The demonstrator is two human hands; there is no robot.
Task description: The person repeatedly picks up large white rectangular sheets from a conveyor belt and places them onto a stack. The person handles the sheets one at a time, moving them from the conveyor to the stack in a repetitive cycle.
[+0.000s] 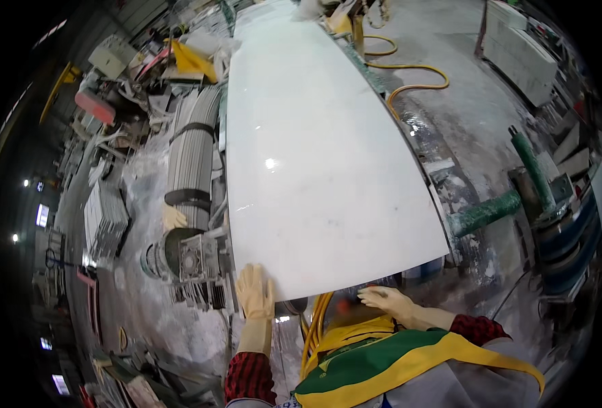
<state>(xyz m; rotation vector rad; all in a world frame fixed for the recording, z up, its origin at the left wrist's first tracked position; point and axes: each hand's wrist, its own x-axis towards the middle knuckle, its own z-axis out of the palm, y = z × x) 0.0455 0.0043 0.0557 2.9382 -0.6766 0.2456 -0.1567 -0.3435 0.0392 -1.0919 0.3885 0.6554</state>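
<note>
On the white slab [321, 190], I see the left hand [253, 294] flat and open, seemingly steadying it, the right hand [395, 304] half-open nearby.

From your head, the wide view looks down and ahead, your hands [255, 294] near, lower centre.

On my feed, the white slab [314, 177] runs past the top edge, the green-and-yellow apron [382, 360] past the bottom; I can't identify the blurred reddish thing [344, 307] near the right hand [393, 304].
</note>
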